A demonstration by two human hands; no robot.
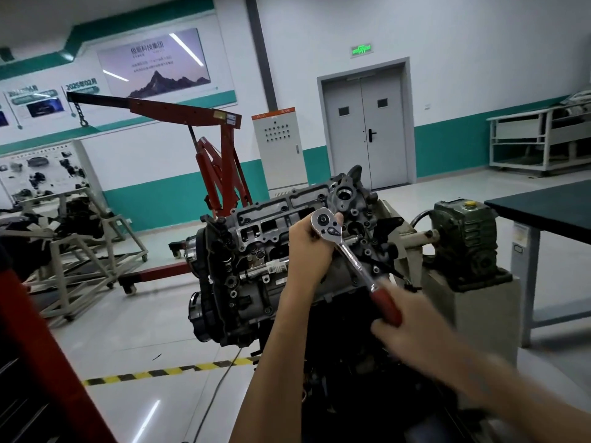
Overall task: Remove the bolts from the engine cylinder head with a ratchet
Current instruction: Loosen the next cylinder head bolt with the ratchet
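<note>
A grey engine cylinder head (262, 228) sits tilted on a stand in the middle of the view, its top face full of bolt holes and openings. A chrome ratchet (350, 254) with a red handle lies across its right part. My left hand (311, 247) grips the ratchet's round head from below and behind, thumb at its edge. Around the red handle my right hand (412, 324) is curled, blurred by motion. The socket and the bolt under the ratchet head are hidden by my left hand.
A red engine hoist (220, 161) stands behind the engine at the left. A green gearbox (463, 238) on a grey pedestal is at the right, beside a dark-topped table (550, 209). Yellow-black tape (166, 372) crosses the floor. A red frame (41, 346) rises at the near left.
</note>
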